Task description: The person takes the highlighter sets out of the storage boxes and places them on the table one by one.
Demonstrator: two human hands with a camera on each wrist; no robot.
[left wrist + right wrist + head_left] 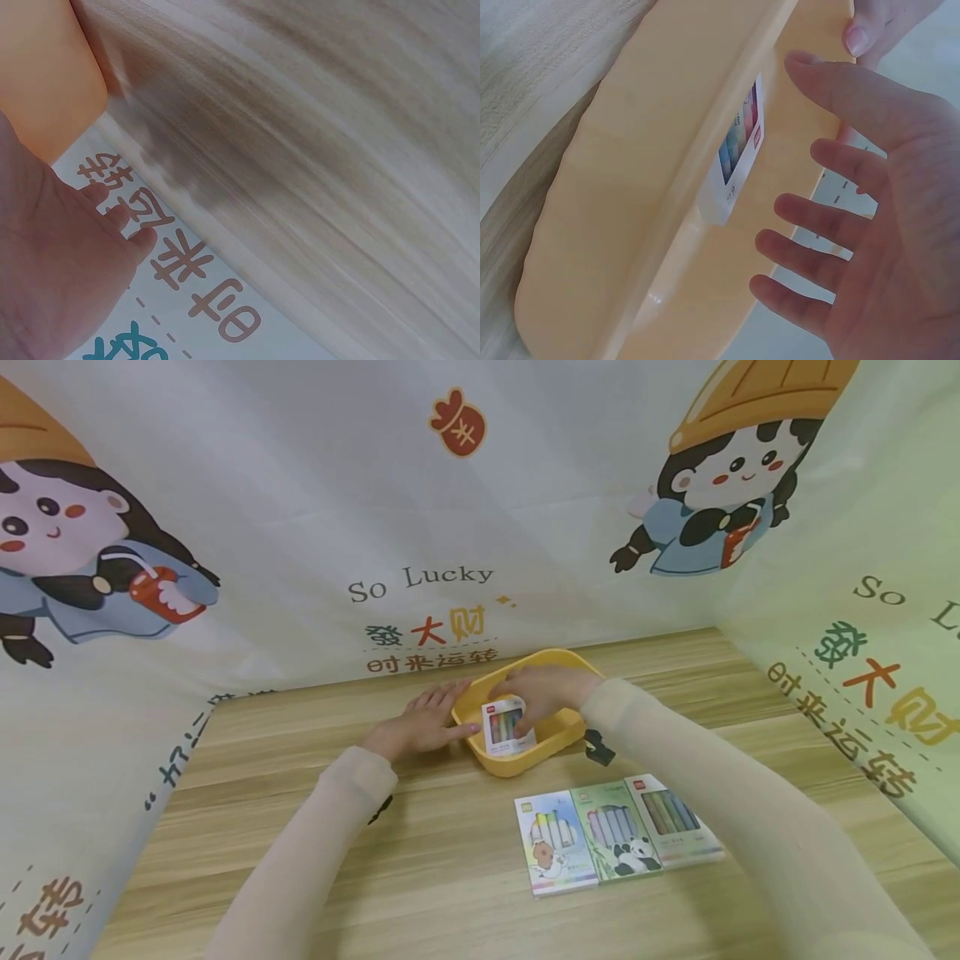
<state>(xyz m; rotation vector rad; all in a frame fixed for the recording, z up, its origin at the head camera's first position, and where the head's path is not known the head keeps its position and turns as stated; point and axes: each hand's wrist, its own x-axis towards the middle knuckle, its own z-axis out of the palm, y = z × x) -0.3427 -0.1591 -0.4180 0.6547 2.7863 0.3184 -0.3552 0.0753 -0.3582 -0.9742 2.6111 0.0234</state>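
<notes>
A yellow plastic basket (504,767) stands at the back of the wooden table. Inside it, a white windowed box of coloured sticks (501,737) leans against the near left wall. My left hand (423,720) holds the basket's left rim, thumb over the edge and the other fingers along the outside. Over the basket is my right hand (551,687). Its fingers are spread and slightly bent in the right wrist view, where a gap shows between the hand (885,195) and the box (739,146).
Three flat boxes lie side by side in front: a bear box (557,852), a green panda box (618,837) and a white windowed box (678,827), partly behind my right sleeve. A printed white cloth (315,527) hangs behind the table.
</notes>
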